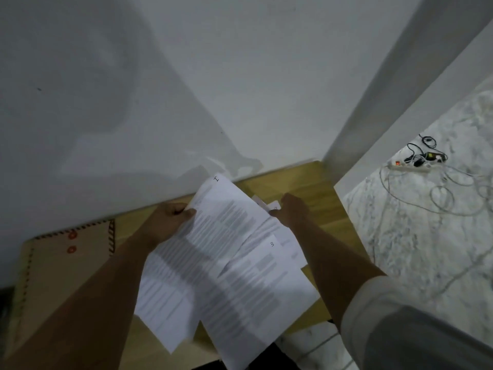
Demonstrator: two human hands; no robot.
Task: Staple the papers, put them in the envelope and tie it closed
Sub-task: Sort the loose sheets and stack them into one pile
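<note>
Several white printed papers (224, 252) are fanned out above the wooden table (312, 188). One sheet is marked "1" at its top, another "3". My left hand (170, 214) grips the top left edge of the upper sheet. My right hand (290, 209) holds the top right edges of the sheets underneath. A brown envelope (64, 265) with a striped border and two red string buttons lies flat on the table at the left, apart from the papers. No stapler is visible.
The table stands against a white wall (186, 89). To the right is a marble floor (426, 236) with a white power strip (408, 166) and tangled cables. A white wall corner rises at the table's far right.
</note>
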